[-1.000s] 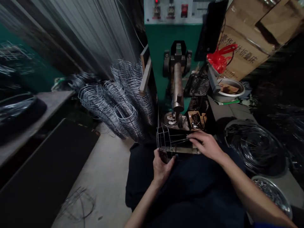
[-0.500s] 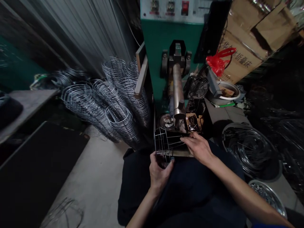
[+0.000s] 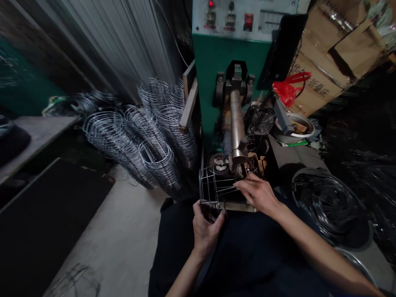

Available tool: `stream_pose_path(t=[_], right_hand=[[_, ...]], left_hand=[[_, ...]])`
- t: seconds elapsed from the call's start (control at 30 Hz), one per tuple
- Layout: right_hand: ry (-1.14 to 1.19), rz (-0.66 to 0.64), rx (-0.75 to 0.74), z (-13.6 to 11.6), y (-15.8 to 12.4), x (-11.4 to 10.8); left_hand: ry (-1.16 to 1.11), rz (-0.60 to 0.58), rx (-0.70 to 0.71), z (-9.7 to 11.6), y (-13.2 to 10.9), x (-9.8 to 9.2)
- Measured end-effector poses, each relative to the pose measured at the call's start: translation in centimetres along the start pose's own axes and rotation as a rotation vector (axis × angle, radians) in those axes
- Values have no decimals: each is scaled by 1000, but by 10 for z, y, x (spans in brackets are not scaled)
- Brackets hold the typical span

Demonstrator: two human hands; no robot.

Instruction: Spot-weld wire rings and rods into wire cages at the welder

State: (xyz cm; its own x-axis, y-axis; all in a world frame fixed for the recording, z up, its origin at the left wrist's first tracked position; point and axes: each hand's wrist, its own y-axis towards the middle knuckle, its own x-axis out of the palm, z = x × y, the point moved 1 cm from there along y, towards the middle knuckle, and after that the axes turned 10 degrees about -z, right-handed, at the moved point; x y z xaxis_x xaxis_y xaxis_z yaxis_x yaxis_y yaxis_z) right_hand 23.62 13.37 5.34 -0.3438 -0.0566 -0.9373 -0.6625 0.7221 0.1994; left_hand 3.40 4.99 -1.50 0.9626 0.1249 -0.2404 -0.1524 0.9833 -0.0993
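Note:
A small wire cage frame (image 3: 213,187) rests at the edge of my lap, just under the metal arm (image 3: 237,128) of a green welding machine (image 3: 225,53). My left hand (image 3: 206,225) grips the near left corner of the frame with its fingers curled round the wires. My right hand (image 3: 258,193) lies on the frame's right side, fingers pinched on thin straight wires (image 3: 227,189) that cross it. The arm's tip sits right above the frame.
Stacks of finished wire coils (image 3: 148,132) lean at the left of the machine. A small fan (image 3: 262,120), a white bowl (image 3: 295,128) and a red bag (image 3: 287,88) crowd the right. Round basins of wire (image 3: 328,202) stand at my right. Bare concrete floor (image 3: 123,243) lies left.
The frame and both hands have shifted a little toward the machine arm. My view has swung slightly, so the machine now sits more to the right.

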Motion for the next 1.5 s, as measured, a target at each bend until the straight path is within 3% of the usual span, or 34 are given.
stream_pose_path(t=[0.33,0.63,0.8,0.93,1.07,1.17,1.27,1.33,1.4,1.5], right_hand=[[10,128,-3,11,9,7],[-35,161,-13,13,19,10],[-131,229,89,15,9,11],[-167,250,136,24,13,13],[-76,273,124,26,22,12],[138,341,128,27,9,5],[296,402,332,42,-26,5],[401,365,527,55,-54,16],[643,193,634,61,-76,36],[1118,-129,566,46,-96,68]], left_hand=[[16,10,7,6,17,-1],[22,12,64,-1,29,-1],[44,-9,71,2,30,-6],[16,-50,76,6,45,-11],[7,-60,97,5,61,-9],[52,-41,128,5,59,-8],[-5,-24,102,2,37,-15],[-176,-123,17,-3,19,-22],[-414,-327,-120,-8,5,-29],[-708,-664,-364,-12,1,-39]])
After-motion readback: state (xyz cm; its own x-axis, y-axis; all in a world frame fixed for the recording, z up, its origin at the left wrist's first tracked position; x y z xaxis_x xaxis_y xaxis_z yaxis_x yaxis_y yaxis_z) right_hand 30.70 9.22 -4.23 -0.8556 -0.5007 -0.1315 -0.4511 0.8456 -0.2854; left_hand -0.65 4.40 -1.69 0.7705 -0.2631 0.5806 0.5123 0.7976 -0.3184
